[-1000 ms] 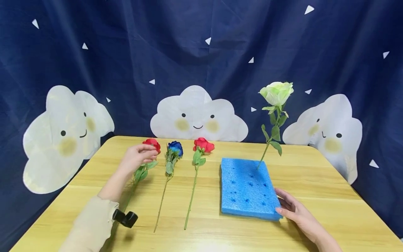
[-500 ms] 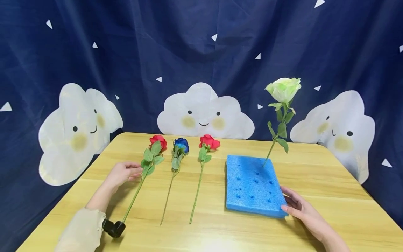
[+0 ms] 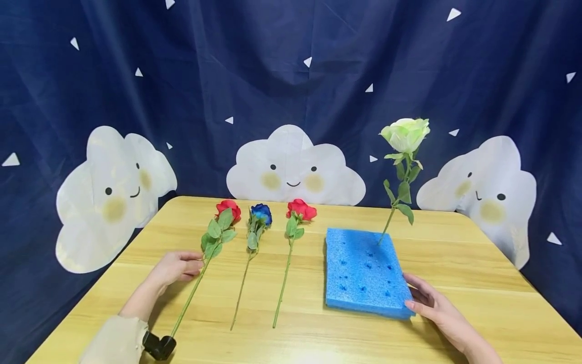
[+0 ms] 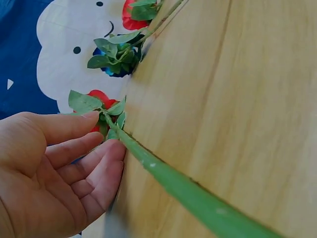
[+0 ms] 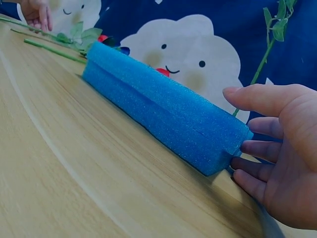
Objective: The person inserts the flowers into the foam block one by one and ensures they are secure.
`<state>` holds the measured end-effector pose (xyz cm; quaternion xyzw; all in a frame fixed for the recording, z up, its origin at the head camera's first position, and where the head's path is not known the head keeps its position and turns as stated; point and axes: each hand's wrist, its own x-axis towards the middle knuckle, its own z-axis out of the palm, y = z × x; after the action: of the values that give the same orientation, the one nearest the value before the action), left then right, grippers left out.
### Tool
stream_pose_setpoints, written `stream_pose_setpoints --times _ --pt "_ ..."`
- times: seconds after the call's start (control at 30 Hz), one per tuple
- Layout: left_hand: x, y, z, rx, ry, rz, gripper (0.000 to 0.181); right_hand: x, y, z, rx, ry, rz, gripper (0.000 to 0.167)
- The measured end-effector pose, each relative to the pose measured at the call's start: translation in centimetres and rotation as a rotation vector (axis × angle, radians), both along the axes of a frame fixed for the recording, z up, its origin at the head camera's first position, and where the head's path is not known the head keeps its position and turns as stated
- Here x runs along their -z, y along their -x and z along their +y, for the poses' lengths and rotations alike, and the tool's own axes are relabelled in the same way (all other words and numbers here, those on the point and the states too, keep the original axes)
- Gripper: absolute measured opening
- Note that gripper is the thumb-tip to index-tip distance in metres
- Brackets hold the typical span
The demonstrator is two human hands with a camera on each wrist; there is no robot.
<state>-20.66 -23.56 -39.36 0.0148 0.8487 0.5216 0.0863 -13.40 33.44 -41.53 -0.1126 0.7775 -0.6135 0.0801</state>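
Beside the stem of the left red rose [image 3: 228,211], just below its leaves, my left hand [image 3: 175,270] has its fingers loosely bent. The left wrist view shows the green stem [image 4: 163,173] passing by the fingertips, with the thumb apart from the fingers; no grip is visible. At the near right corner of the blue foam block [image 3: 366,275], my right hand [image 3: 436,308] rests its extended fingers against the side, thumb near the top edge. A pale green-white rose [image 3: 405,135] stands in the block, leaning slightly right. Several holes dot the foam's top.
A blue rose [image 3: 261,213] and another red rose [image 3: 301,209] lie between the left red rose and the foam, stems toward me. All are on a wooden table [image 3: 309,344]. A dark blue curtain [image 3: 254,65] with cloud faces hangs behind. My left wrist carries a black device [image 3: 159,346].
My left hand has come down from over the left red rose's head to beside its stem, nearer me. The right hand stays at the foam's corner. The head view has shifted slightly.
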Motion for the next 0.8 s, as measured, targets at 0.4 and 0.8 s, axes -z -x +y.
stream_pose_setpoints --times 0.4,0.8 --pt "0.2 0.4 1.7 0.072 0.061 0.009 0.056 -0.1 0.0 0.4 0.000 -0.022 0.019 0.058" --pt "0.6 0.5 2.0 -0.012 0.072 -0.042 0.026 -0.3 0.0 0.3 -0.003 -0.033 -0.011 0.059"
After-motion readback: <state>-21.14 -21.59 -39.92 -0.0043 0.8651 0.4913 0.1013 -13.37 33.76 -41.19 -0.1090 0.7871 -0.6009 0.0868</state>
